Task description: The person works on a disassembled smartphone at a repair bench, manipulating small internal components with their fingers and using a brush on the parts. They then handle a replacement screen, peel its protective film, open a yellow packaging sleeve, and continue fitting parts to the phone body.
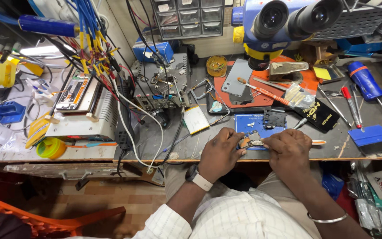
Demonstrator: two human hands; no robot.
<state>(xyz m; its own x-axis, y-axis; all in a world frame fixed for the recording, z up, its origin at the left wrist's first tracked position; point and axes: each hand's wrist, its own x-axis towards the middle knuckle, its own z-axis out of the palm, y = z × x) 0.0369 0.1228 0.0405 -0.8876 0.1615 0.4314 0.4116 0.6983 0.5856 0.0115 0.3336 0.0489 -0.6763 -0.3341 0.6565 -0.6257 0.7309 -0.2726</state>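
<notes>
— Just behind the front edge of the workbench point(288, 156), what is gripped, and by which hand?

— A small circuit board point(249, 140) is pinched between both hands over the near end of the blue mat point(244, 121). The left hand point(219, 152) is curled around the board's left end, fingers closed on it. The right hand point(288, 150) is closed narrowly on a thin metal tool point(266, 142), whose tip is laid against the board's right side; whether it is a pair of tweezers cannot be told.

— Which way is the board laid relative to the mat?

— Its long axis is run left to right, along the mat's near edge. The board is set between the two hands, touched by both; the left fingers are wrapped further over it, so that hand is counted nearer.

— And the containers around the mat?

— Behind the mat and to its left, a small round amber dish point(216, 65) is seen; its contents cannot be made out. Far left of the mat, at the bench's front edge, a yellow-green tape roll point(51, 147) is rested. Above the mat, against the wall, a rack of small clear drawers point(186, 17) is mounted, contents unclear. Right of the mat, a blue scraper point(372, 139) is laid flat. Directly behind the mat, a grey phone back point(236, 77) is laid on an orange pad point(261, 99), under the microscope point(284, 22).
</notes>
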